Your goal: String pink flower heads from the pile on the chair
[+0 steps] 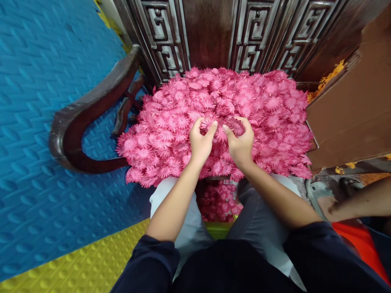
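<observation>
Straight over the far edge of the seat [217, 178] now, up into dark, glossy wooden panelling [210, 32], catching pale light along carved, squared scrollwork [256, 24]! Swinging across to the left edge, round a thick, curved dark armrest [84, 110], and out onto blue textured matting [27, 122], spreading wide. Dropping past the near left corner, slanting off into yellow studded matting [79, 260]. Then back across to the right edge, meeting a brown board [351, 110] close beside, and, by the near right corner, landing on grey speckled floor [301, 186].
</observation>
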`<state>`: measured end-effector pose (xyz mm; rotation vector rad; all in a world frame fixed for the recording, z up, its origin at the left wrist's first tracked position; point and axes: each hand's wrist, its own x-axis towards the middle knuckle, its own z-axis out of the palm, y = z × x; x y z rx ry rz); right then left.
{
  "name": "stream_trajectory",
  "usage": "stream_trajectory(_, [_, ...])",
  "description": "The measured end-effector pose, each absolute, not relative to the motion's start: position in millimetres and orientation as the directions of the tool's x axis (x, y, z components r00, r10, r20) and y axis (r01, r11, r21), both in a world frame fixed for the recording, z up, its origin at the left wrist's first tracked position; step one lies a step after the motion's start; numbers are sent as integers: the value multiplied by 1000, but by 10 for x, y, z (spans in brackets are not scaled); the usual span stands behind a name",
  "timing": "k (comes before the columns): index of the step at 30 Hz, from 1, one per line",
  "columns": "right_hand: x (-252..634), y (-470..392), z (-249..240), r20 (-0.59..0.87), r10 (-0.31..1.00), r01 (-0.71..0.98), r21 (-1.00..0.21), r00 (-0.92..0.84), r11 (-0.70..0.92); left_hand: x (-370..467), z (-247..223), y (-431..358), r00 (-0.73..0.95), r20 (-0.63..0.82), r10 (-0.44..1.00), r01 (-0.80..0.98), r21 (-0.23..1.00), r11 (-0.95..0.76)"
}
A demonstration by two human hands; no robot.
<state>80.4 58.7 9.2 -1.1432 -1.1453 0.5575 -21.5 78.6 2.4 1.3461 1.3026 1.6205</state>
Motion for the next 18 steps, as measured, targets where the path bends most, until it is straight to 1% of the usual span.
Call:
stream_trajectory(3, [840,604,95,420,830,191,-907,366,375,-194,-3,793,-213,169,962,-75,979,-189])
stream_trajectory(5, [865,607,96,424,824,201,-905,375,375,-191,-2,793,-184,122,975,-112,983,-144])
stream_trajectory(6, [877,608,94,424,822,206,-905,379,372,-192,4,789,-176,123,977,-102,985,-142])
stream_trajectory(8, [899,609,90,418,825,214,-908,380,361,-195,19,774,-160,175,971,-28,983,-182])
stream_trajectory(10, [914,608,86,410,833,224,-910,371,348,-200,32,754,-149,270,951,100,961,-257])
stream_trajectory(14, [929,596,91,426,830,263,-900,361,347,-212,40,737,-140,459,877,389,840,-378])
stream_trajectory(16, [932,587,98,447,821,287,-888,355,360,-217,42,738,-126,518,846,473,781,-408])
stream_trajectory(18, [934,578,100,464,816,305,-878,344,370,-217,43,741,-111,548,829,512,746,-425])
